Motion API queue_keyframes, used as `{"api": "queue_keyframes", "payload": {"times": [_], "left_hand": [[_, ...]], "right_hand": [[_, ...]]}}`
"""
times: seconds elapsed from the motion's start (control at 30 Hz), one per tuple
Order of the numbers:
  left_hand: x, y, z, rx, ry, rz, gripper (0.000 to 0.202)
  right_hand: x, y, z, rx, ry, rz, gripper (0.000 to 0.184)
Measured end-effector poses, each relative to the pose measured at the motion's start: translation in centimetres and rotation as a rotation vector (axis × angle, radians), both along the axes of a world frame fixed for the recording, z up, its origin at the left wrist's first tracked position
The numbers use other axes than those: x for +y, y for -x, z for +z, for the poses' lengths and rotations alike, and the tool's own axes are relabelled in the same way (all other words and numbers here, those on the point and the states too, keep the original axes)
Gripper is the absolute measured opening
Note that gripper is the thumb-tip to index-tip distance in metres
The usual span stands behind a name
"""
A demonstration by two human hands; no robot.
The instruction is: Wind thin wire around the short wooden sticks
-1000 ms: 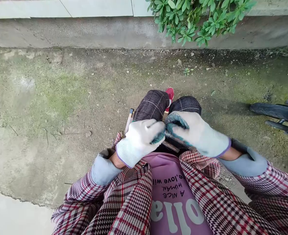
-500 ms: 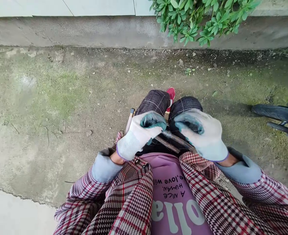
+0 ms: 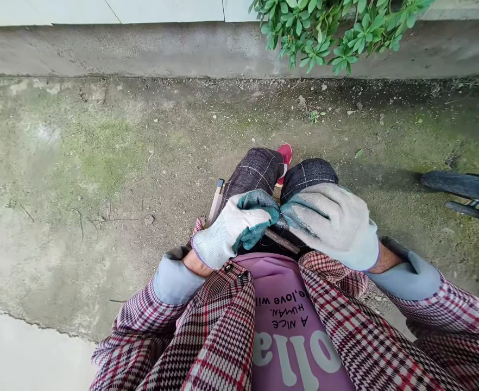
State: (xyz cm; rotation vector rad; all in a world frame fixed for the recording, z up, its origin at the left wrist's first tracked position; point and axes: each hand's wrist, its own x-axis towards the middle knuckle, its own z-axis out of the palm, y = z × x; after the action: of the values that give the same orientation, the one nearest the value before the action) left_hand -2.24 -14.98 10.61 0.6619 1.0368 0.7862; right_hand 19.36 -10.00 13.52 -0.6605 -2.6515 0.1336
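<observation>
Thin metal rod (image 3: 282,240) lies across lap, pinched between both gloved hands. Left hand (image 3: 235,228) curled tight on rod; right hand (image 3: 331,222) closed over it, fingertips touching. Knees, red shoe (image 3: 283,155) beyond hands; shrub (image 3: 325,32) farther off.

We look down on bare packed ground (image 3: 150,163), grey-brown earth with a mossy green patch off to the left of the hands. Beyond the hands a low concrete curb (image 3: 142,51) runs across the whole view, with pale wall panels (image 3: 101,10) above it. Leafy green plants (image 3: 325,32) hang over the curb, ahead and slightly right. Small stones and twigs lie scattered before the curb. At the near left, a lighter concrete slab (image 3: 19,358) meets the earth. Daylight is soft and even.
</observation>
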Motion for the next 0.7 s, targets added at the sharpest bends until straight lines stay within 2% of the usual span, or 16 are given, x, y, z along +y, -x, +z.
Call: {"api": "queue_keyframes", "payload": {"times": [0.1,0.17,0.23,0.3,0.37,0.4,0.43,0.47,0.53,0.57,0.63,0.7], "left_hand": [[0.0,-0.2,0.6,0.202,-0.252,0.065,0.005],[-0.3,-0.3,1.2,0.455,-0.439,0.088,0.004],[-0.6,-0.2,1.8,0.758,-0.718,0.017,0.004],[-0.8,0.1,2.3,1.029,-1.095,-0.127,0.007],[-0.9,0.5,2.6,1.180,-1.423,-0.301,0.017],[-0.9,0.6,2.7,1.197,-1.509,-0.366,0.021],[-0.9,0.8,2.7,1.176,-1.521,-0.401,0.021],[-0.9,0.8,2.7,1.121,-1.458,-0.406,0.018],[-0.9,0.8,2.5,0.952,-1.164,-0.293,0.010],[-0.8,0.8,2.3,0.849,-0.973,-0.202,0.007],[-0.6,0.6,1.8,0.632,-0.630,-0.036,0.006],[-0.4,0.5,1.3,0.435,-0.415,0.054,0.003]], "right_hand": [[0.0,0.5,0.2,0.058,0.172,-0.041,0.017],[0.0,1.0,0.0,0.171,0.407,-0.111,0.015],[-0.1,1.4,-0.6,0.301,0.811,-0.176,0.015],[-0.3,1.8,-1.7,0.426,1.308,-0.236,0.016],[-0.6,1.9,-2.9,0.526,1.693,-0.306,0.016],[-0.8,1.9,-3.4,0.556,1.818,-0.337,0.017],[-1.0,1.7,-3.8,0.566,1.902,-0.351,0.017],[-1.2,1.6,-4.0,0.549,1.955,-0.346,0.018],[-1.4,1.0,-3.7,0.498,1.946,-0.321,0.020],[-1.4,0.7,-3.4,0.491,1.856,-0.331,0.021],[-1.4,0.2,-2.5,0.512,1.485,-0.380,0.017],[-1.5,-0.1,-1.7,0.462,1.020,-0.371,0.011]]}}
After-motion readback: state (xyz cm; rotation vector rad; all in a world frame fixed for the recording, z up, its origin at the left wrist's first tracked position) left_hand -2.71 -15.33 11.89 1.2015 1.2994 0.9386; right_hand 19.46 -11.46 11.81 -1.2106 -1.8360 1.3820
